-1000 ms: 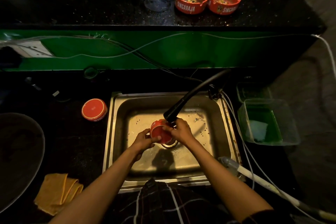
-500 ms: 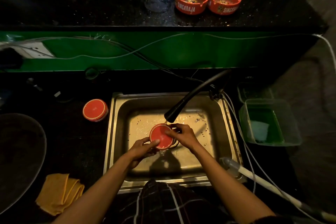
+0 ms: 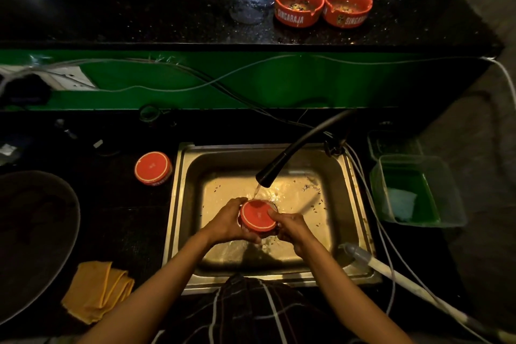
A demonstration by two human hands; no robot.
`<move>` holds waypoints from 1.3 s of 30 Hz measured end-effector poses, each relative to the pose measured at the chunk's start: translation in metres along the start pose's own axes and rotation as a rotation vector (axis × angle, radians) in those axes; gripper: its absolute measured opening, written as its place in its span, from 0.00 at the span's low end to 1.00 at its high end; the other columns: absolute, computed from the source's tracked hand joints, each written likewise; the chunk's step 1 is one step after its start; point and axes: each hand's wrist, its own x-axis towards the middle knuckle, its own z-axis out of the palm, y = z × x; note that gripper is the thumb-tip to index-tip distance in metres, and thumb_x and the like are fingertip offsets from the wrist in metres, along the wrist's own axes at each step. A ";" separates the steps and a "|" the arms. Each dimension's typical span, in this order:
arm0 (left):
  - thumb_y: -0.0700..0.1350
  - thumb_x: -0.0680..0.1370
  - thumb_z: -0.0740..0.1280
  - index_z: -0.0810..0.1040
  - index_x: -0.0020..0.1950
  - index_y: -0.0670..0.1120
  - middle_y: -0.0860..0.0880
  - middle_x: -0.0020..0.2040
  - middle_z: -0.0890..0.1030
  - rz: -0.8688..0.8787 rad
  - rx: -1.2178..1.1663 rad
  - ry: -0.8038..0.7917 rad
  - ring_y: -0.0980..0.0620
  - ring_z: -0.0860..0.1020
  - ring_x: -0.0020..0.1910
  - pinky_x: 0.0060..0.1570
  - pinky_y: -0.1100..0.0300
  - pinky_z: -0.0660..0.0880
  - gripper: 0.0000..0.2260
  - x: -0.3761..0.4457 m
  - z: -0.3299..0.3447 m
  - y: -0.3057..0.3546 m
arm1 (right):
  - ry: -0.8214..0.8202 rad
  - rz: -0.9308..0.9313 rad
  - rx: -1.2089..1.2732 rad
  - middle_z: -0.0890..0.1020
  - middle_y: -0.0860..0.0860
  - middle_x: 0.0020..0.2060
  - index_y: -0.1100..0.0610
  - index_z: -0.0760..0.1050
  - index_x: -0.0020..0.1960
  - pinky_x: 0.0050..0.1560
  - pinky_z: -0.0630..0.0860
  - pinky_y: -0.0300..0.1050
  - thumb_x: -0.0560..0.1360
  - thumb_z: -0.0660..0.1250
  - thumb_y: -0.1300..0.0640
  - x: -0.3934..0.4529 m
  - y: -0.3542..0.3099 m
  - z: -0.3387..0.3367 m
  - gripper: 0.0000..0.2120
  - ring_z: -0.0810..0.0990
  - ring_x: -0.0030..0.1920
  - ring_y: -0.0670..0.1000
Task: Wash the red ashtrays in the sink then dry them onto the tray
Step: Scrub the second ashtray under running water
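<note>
Since half a second ago the red ashtray [image 3: 258, 215] has turned base-up, nearer the sink's [image 3: 354, 204] front; left hand [image 3: 230, 222] and right hand [image 3: 290, 227] both grip it below the running black faucet [image 3: 282, 160]. The black counter [image 3: 120, 218] around is dim.

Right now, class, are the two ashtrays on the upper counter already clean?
No: both ashtrays on the counter hold dark bits of debris in their bowls.

Red ashtray [image 3: 258, 215] upside down over sink [image 3: 349, 204], under tap stream. Another inverted at 9 o'clock [image 3: 153, 167]. Two dirty upright ones [image 3: 298, 5] [image 3: 348, 6] at 12. Tray [image 3: 42, 232] at 8.
</note>
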 end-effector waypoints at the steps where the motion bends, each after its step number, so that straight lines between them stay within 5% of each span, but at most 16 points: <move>1: 0.62 0.56 0.83 0.59 0.77 0.49 0.51 0.72 0.67 0.023 0.034 0.011 0.52 0.70 0.68 0.68 0.58 0.69 0.56 -0.003 0.000 -0.002 | -0.017 -0.019 -0.023 0.84 0.54 0.37 0.61 0.83 0.51 0.35 0.71 0.43 0.73 0.74 0.47 -0.003 -0.001 0.002 0.17 0.75 0.34 0.49; 8: 0.66 0.57 0.80 0.55 0.76 0.54 0.52 0.72 0.64 0.088 0.145 0.039 0.53 0.68 0.68 0.66 0.57 0.71 0.55 -0.026 0.009 -0.017 | -0.136 -0.198 -0.218 0.86 0.52 0.48 0.54 0.84 0.54 0.43 0.75 0.41 0.74 0.73 0.48 -0.023 -0.015 0.022 0.13 0.82 0.48 0.50; 14: 0.66 0.56 0.79 0.60 0.73 0.52 0.52 0.67 0.65 0.148 0.214 0.189 0.54 0.65 0.64 0.62 0.58 0.70 0.52 -0.043 0.005 -0.021 | -0.118 -0.256 -0.195 0.86 0.49 0.46 0.53 0.84 0.53 0.43 0.77 0.39 0.74 0.73 0.45 -0.035 -0.009 0.036 0.14 0.83 0.48 0.47; 18: 0.68 0.55 0.78 0.62 0.73 0.51 0.50 0.66 0.66 0.029 0.232 0.289 0.52 0.67 0.63 0.60 0.56 0.71 0.53 -0.049 0.006 -0.023 | 0.009 -0.221 -0.129 0.86 0.50 0.45 0.55 0.83 0.54 0.42 0.75 0.39 0.79 0.65 0.41 -0.035 0.000 0.035 0.19 0.84 0.45 0.47; 24: 0.67 0.53 0.80 0.66 0.72 0.49 0.48 0.66 0.70 -0.159 0.234 0.338 0.48 0.69 0.64 0.60 0.56 0.70 0.53 -0.056 0.007 -0.029 | 0.064 -0.231 -0.267 0.84 0.49 0.52 0.56 0.82 0.58 0.51 0.76 0.43 0.80 0.65 0.49 -0.040 0.013 0.031 0.14 0.81 0.54 0.49; 31: 0.70 0.51 0.77 0.63 0.72 0.49 0.46 0.68 0.68 -0.239 0.168 0.353 0.45 0.68 0.67 0.64 0.49 0.72 0.55 -0.077 0.005 -0.045 | 0.058 -0.241 -0.351 0.84 0.49 0.46 0.47 0.80 0.44 0.50 0.74 0.45 0.79 0.66 0.53 -0.049 0.022 0.049 0.07 0.81 0.50 0.51; 39: 0.67 0.55 0.79 0.62 0.72 0.47 0.46 0.67 0.66 -0.203 0.220 0.431 0.46 0.65 0.67 0.66 0.51 0.68 0.53 -0.099 -0.041 -0.076 | 0.025 -0.225 -0.450 0.85 0.52 0.46 0.48 0.80 0.43 0.52 0.77 0.50 0.80 0.65 0.55 -0.057 0.021 0.092 0.08 0.83 0.48 0.54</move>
